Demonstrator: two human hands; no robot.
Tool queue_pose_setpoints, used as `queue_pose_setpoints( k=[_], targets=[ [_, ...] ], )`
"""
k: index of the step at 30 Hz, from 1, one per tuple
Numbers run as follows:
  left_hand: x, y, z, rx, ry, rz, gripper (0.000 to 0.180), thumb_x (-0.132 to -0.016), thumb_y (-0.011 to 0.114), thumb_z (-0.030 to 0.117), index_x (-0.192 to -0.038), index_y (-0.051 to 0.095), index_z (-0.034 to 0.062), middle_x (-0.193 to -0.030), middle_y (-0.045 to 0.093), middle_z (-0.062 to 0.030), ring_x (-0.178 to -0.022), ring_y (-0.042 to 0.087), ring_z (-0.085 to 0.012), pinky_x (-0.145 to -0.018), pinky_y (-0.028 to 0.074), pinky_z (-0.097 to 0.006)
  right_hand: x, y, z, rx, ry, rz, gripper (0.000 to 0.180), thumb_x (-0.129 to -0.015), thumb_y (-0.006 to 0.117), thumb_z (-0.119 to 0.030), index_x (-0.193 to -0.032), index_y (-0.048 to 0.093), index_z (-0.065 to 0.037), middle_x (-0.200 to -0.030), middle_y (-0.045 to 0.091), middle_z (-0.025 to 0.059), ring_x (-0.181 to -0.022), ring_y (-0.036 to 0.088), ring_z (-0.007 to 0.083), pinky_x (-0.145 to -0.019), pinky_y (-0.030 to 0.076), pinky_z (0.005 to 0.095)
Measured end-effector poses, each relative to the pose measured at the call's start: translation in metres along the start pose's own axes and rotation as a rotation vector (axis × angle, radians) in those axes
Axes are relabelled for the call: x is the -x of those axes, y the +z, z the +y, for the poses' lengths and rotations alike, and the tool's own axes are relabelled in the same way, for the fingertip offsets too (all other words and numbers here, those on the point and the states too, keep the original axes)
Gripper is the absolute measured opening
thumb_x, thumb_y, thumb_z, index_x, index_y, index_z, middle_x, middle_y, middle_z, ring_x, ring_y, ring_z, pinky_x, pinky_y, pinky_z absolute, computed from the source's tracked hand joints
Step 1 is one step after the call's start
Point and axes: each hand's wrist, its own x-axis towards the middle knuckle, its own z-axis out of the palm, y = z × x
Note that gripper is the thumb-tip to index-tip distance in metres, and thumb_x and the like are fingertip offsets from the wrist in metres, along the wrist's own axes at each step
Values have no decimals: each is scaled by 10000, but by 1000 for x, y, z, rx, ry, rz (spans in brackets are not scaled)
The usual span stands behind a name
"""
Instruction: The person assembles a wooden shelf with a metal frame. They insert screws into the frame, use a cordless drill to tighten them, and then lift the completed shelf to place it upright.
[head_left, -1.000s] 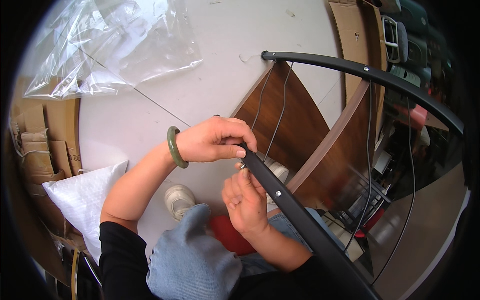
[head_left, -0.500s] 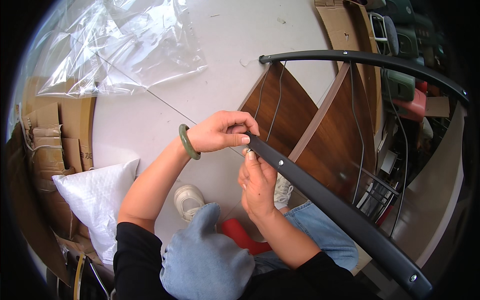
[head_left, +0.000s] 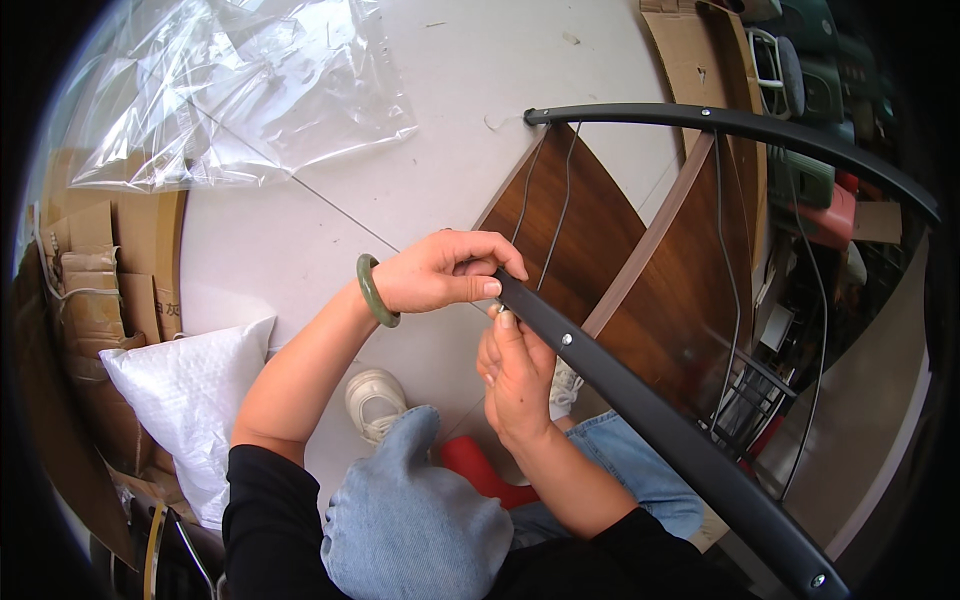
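My left hand, with a green bangle on its wrist, pinches the near end of a long black metal bar that runs down to the lower right. Just below that end is my right hand, its fingertips pressing a small part I cannot make out against the bar. A second black bar arcs across the top right. Brown wooden panels lie between the two bars, and thin grey wires hang across them.
A crumpled clear plastic bag lies on the pale floor at the upper left. Flattened cardboard and a white woven sack sit at the left. My denim-clad knees, a white shoe and a red stool are below. A black wire basket is at the right.
The view has shifted so that hands and bar sit slightly lower and further right. Both hands stay at the bar's end, fingers working there; nothing has been let go.
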Motion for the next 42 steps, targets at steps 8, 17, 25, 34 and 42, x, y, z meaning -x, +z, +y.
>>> queue_pose_setpoints(
  k=[8, 17, 25, 34, 42],
  targets=[
    [-1, -2, 4, 11, -22, -28, 169, -866, 588, 65, -1032, 589, 35, -901, 574, 0, -813, 507, -75, -745, 427, -241, 2, 4, -4, -129, 86, 14, 152, -972, 440, -174, -950, 515, -44, -546, 330, -43, -462, 297, 49, -424, 257, 209],
    [0, -2, 3, 47, -11, -15, 173, -870, 591, 77, -1037, 595, 31, -899, 576, 0, -812, 515, -77, -748, 431, -242, -1, 6, -3, -194, 106, -19, 152, -981, 429, -193, -952, 511, -69, -540, 304, -44, -464, 293, 54, -423, 250, 210],
    [0, -3, 2, 2, -9, -9, 166, -869, 603, 94, -1026, 595, 40, -868, 554, 19, -750, 463, -63, -690, 396, -226, 1, 6, 3, -192, 76, -24, 182, -990, 429, -253, -966, 496, -86, -544, 309, -44, -462, 282, 54, -422, 242, 212],
    [0, -5, 3, -15, -4, -18, 161, -864, 604, 87, -1018, 594, 39, -879, 551, 28, -756, 451, -57, -693, 391, -222, -1, 6, 8, -141, -5, -66, 191, -992, 425, -235, -988, 501, -61, -546, 312, -46, -460, 278, 49, -425, 251, 211],
    [-1, -6, 1, -30, 0, -20, 164, -845, 619, 70, -1006, 605, 45, -833, 514, 42, -711, 398, -56, -657, 359, -219, -2, 7, 10, -111, -53, -49, 183, -988, 431, -222, -971, 518, -62, -541, 317, -48, -454, 282, 46, -423, 253, 210]
  ],
)
